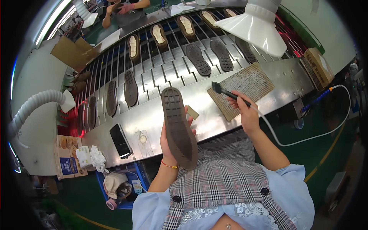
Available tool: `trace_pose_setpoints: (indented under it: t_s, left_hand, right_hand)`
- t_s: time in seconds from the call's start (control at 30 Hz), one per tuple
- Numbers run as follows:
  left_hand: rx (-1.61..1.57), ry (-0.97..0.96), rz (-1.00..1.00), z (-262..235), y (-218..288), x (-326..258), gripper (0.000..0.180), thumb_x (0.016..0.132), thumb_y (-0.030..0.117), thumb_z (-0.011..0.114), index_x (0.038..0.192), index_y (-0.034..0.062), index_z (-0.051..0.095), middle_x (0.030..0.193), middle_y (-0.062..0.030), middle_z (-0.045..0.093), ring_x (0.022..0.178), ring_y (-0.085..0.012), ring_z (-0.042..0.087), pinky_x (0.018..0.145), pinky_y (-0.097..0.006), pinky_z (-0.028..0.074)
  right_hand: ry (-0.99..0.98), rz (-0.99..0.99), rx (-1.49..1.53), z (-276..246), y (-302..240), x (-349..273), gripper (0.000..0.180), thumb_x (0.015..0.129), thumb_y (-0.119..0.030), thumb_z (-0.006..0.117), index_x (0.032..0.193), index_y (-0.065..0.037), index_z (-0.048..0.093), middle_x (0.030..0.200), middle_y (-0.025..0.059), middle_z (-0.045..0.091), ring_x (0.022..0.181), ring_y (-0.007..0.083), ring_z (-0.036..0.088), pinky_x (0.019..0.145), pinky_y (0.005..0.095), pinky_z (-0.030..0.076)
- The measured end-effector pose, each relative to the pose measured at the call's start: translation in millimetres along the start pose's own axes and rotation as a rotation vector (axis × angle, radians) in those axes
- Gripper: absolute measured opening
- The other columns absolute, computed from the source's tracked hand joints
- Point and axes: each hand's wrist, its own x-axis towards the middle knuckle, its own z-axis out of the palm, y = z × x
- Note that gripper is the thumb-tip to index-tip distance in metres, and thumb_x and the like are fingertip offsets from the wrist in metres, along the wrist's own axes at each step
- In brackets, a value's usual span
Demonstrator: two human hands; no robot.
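My left hand grips a dark brown shoe sole from behind, its gridded inner face turned up toward me. Fingers of that hand show along the sole's right edge. In my right hand is a black-handled brush with a pale cord trailing from its back end. The brush head hovers over the left edge of a ribbed cardboard sheet covered in glue-like grey marks; whether it touches cannot be told. Just right of the held sole, a small tan block lies near my left fingertips.
Beyond the metal ledge, a slatted conveyor carries several dark soles and shoes with pale insides. A phone lies at left. White duct hoods hang above. Across the line stands a person wearing pink gloves.
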Motion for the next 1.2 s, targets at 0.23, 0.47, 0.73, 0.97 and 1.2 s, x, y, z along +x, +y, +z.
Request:
trace_pose_setpoints:
  t_s: [0.23, 0.47, 0.73, 0.97, 1.2]
  left_hand:
    - [0.172, -0.112, 0.23, 54, 6, 13, 0.056, 0.105, 0.042, 0.02, 0.153, 0.0135, 0.025, 0.156, -0.0107, 0.028, 0.128, -0.025, 0.049, 0.091, -0.041, 0.055]
    - [0.249, -0.135, 0.406, 62, 13, 7, 0.055, 0.103, 0.039, 0.029, 0.153, 0.0144, 0.024, 0.155, -0.0124, 0.028, 0.132, -0.0289, 0.044, 0.095, -0.042, 0.053]
    - [0.135, -0.193, 0.467, 41, 23, 2, 0.059, 0.104, 0.049, 0.025, 0.151, 0.0129, 0.028, 0.147, -0.0196, 0.039, 0.104, -0.0263, 0.062, 0.085, -0.034, 0.057]
    - [0.124, -0.058, 0.661, 74, 32, 2, 0.057, 0.104, 0.049, 0.023, 0.149, 0.0142, 0.033, 0.144, -0.0186, 0.043, 0.108, -0.0277, 0.06, 0.087, -0.035, 0.055]
    - [0.142, -0.245, 0.622, 58, 53, -3, 0.057, 0.104, 0.048, 0.02, 0.145, 0.0144, 0.038, 0.139, -0.0152, 0.049, 0.117, -0.0248, 0.057, 0.093, -0.04, 0.052]
  right_hand:
    - [-0.446, 0.114, 0.081, 66, -102, -44, 0.033, 0.097, -0.012, 0.053, 0.124, 0.007, 0.059, 0.105, 0.0163, 0.07, 0.087, 0.0153, 0.065, 0.083, 0.028, 0.052]
    - [-0.542, -0.807, -0.546, 92, -121, -64, 0.04, 0.078, -0.004, 0.071, 0.117, 0.005, 0.063, 0.098, 0.0192, 0.068, 0.076, 0.0265, 0.066, 0.068, 0.0304, 0.052]
    - [-0.63, -0.878, -0.467, 107, -127, -80, 0.043, 0.07, 0.0, 0.074, 0.111, 0.007, 0.065, 0.094, 0.0174, 0.067, 0.073, 0.0265, 0.066, 0.063, 0.0328, 0.055]
    - [-0.646, -0.855, -0.477, 103, -127, -80, 0.044, 0.069, 0.002, 0.071, 0.112, 0.006, 0.065, 0.099, 0.0196, 0.068, 0.077, 0.028, 0.067, 0.067, 0.0334, 0.055]
    - [-0.712, -0.871, -0.408, 108, -124, -87, 0.042, 0.07, -0.002, 0.07, 0.111, 0.006, 0.066, 0.096, 0.0189, 0.068, 0.075, 0.0267, 0.067, 0.066, 0.0338, 0.055]
